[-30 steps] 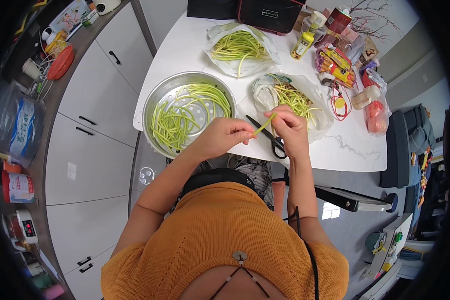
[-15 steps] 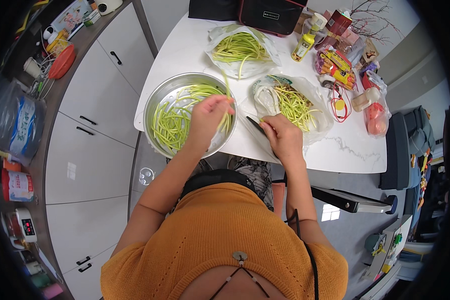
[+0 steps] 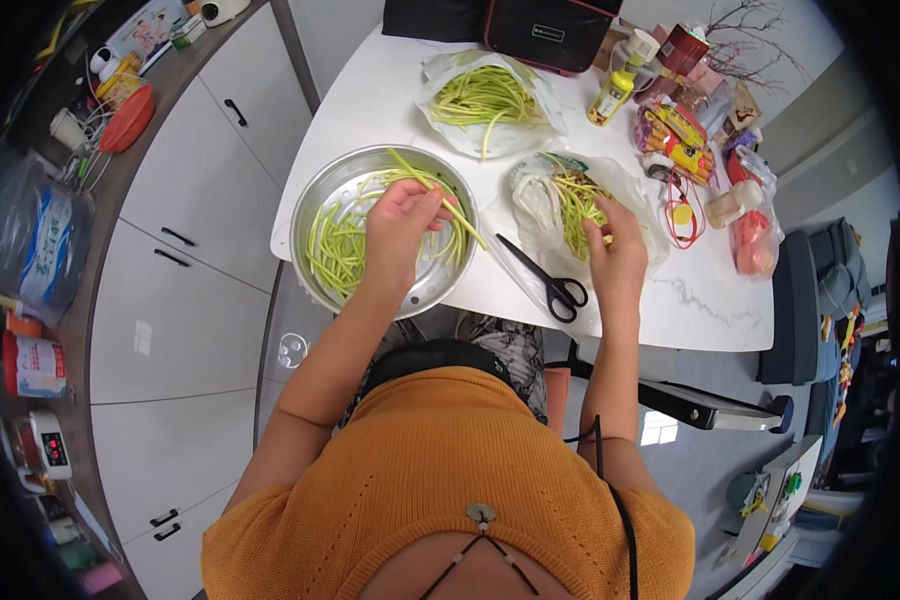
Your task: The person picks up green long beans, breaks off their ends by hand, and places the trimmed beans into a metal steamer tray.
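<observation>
My left hand (image 3: 402, 222) is pinching green stems (image 3: 440, 200) over the metal basin (image 3: 320, 190) at the table's front-left corner, collecting them | my right hand (image 3: 615, 250) is closing on stems in the plastic bag (image 3: 530, 195) | scissors (image 3: 545, 280) are lying between, within reach.

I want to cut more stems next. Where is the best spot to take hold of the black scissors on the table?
Grip the scissors by the two handle loops, which lie at the table's near edge, toward the right hand. Come from the near side: the closed blades point away toward the metal bowl, so the loops are probably easiest to reach.
</observation>
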The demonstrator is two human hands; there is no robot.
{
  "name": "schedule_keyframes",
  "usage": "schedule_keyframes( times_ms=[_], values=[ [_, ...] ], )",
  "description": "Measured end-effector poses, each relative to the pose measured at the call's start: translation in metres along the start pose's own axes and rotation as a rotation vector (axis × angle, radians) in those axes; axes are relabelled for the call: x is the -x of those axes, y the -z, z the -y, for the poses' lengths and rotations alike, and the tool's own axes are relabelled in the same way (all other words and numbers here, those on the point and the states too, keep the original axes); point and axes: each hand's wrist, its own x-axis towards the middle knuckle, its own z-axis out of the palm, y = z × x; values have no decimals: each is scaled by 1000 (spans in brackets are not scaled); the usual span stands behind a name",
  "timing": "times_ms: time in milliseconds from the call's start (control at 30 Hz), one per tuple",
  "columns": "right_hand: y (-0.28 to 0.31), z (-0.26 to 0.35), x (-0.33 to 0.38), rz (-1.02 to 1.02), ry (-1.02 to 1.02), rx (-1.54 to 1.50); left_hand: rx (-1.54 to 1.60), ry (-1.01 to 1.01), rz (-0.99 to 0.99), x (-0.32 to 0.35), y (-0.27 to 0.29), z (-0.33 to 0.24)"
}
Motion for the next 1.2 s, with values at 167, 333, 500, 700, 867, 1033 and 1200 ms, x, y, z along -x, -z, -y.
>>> schedule_keyframes(
  times_ms=[167,333,500,700,867,1033,1200],
  values=[
    [-8,36,14,152,212,-200,-104,-104,73,6,-10,5],
    [-17,57,17,214,344,-14,-107,-150,115,11,-20,10],
    [-23,55,21,249,354,80,-122,-142,126,14,-20,12],
    [-30,46,23,214,318,-68,-131,-31,103,15,-19,11],
    [-29,50,25,159,178,-311,153,232,115,11,-11,17],
    [-27,50,27,151,105,-453,359,473,206,11,-7,25],
    [-30,47,30,70,137,-547,450,579,275,13,-12,33]
  ],
)
